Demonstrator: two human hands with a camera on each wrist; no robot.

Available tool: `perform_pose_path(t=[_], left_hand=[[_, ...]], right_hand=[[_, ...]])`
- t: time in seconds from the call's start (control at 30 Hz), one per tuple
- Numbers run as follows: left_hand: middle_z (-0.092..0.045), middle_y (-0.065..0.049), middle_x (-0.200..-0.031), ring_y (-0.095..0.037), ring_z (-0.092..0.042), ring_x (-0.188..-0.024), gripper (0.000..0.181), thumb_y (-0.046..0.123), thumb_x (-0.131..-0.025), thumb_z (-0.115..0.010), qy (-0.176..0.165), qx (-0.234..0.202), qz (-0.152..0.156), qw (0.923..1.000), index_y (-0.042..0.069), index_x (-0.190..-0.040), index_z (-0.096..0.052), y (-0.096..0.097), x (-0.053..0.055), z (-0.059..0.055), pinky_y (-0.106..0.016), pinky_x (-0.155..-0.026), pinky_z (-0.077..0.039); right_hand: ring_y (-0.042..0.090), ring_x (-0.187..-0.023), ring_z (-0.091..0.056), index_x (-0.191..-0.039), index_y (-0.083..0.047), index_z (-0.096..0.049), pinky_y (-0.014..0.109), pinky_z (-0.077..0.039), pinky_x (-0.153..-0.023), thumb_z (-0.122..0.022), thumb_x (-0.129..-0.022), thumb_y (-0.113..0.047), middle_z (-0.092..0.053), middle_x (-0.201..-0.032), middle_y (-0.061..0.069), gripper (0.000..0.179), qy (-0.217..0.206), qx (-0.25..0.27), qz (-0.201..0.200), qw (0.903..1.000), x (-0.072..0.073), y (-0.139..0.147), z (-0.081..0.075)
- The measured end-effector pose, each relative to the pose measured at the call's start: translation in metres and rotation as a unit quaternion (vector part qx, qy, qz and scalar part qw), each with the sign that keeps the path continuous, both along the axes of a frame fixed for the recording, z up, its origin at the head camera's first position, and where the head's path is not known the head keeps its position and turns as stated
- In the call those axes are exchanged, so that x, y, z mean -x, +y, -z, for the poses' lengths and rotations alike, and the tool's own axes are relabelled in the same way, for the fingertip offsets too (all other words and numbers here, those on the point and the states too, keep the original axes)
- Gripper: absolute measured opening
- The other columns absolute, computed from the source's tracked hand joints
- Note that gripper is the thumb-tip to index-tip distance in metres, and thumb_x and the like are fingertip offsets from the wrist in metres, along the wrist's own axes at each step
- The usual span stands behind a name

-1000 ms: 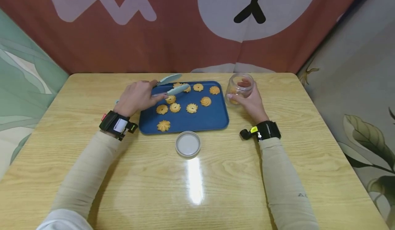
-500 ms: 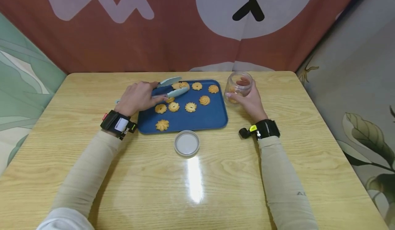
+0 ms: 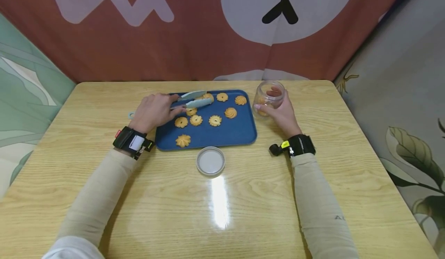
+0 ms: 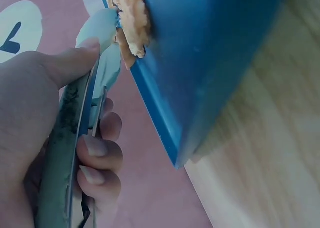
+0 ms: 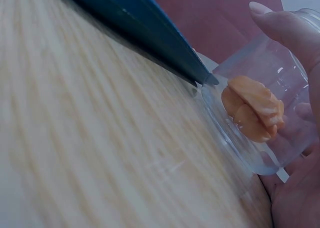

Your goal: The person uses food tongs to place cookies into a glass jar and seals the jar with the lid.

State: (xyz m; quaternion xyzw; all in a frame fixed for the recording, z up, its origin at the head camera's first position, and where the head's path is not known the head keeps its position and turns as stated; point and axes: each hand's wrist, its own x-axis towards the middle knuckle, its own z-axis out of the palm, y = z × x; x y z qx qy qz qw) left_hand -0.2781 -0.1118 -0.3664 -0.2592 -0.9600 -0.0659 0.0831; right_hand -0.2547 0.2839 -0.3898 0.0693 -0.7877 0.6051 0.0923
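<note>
Gripping the tongs [image 3: 199, 103], the left hand [image 3: 152, 110] is holding their two arms apart, and the tips are flanking a ridged cookie [image 3: 208, 96] at the far side of the blue tray [image 3: 222, 135]; contact cannot be confirmed. The right hand [image 3: 284, 117] is gripping the clear jar [image 3: 259, 99], mouth upward, just beside the tray's right edge; several jarred cookies [image 5: 252, 108] are lying inside, near the base.

Caution: excess squeeze is likely risking a crumbled cookie, since the pastry is looking brittle. Off-centre closure may be risking a slip. A low path toward the jar may be risking a strike on its rim, and a loose right-hand grip may be letting it tip.

Obstructions: adjoining cookies [image 3: 191, 111] are crowding the lower tong arm, so a wide swing could be dragging them. The tray rim and the jar's wall are standing in the sideways path. A round lid [image 3: 210, 161] is lying on the worktop [image 3: 167, 201], just before the tray's near edge, outside that path.
</note>
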Motion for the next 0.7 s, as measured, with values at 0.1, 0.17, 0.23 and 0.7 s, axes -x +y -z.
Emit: perform_pose_path(t=[0.1,0.17,0.23,0.7], left_hand=[[-0.046,-0.003,-0.053,-0.019,-0.045,-0.045,0.050,0.052,-0.090,-0.056,0.008,-0.002,0.002,1.0000,0.012,-0.120,-0.062,-0.002,-0.002,0.001,-0.035,-0.037,-0.033],[-0.047,-0.003,-0.053,-0.019,-0.046,-0.045,0.050,0.053,-0.089,-0.056,0.013,-0.003,0.003,0.9999,0.013,-0.118,-0.062,-0.003,-0.002,0.002,-0.035,-0.037,-0.033],[-0.047,-0.003,-0.053,-0.019,-0.046,-0.045,0.050,0.053,-0.089,-0.056,0.017,-0.006,0.004,0.9998,0.013,-0.118,-0.062,-0.004,-0.003,0.001,-0.035,-0.037,-0.034],[-0.047,-0.003,-0.060,-0.019,-0.045,-0.046,0.052,0.053,-0.089,-0.056,0.036,-0.020,0.012,0.9991,0.012,-0.120,-0.061,-0.005,-0.010,-0.009,-0.034,-0.038,-0.033]], right_hand=[[0.020,-0.116,-0.046,-0.134,-0.016,-0.036,0.045,-0.033,-0.100,-0.083,-0.072,-0.020,-0.045,-0.133,0.020,0.078,-0.001,-0.001,0.001,1.0000,0.000,-0.001,0.000],[0.020,-0.117,-0.046,-0.134,-0.016,-0.036,0.044,-0.033,-0.100,-0.083,-0.072,-0.020,-0.045,-0.133,0.019,0.078,-0.001,0.000,0.002,1.0000,0.000,-0.001,0.000],[0.019,-0.117,-0.046,-0.135,-0.016,-0.036,0.044,-0.033,-0.101,-0.083,-0.072,-0.020,-0.045,-0.133,0.019,0.079,-0.001,0.001,0.001,1.0000,0.000,-0.001,0.000],[0.020,-0.117,-0.045,-0.136,-0.019,-0.035,0.047,-0.032,-0.102,-0.082,-0.072,-0.017,-0.040,-0.135,0.022,0.079,0.011,0.010,-0.012,0.9998,0.000,-0.001,0.001]])
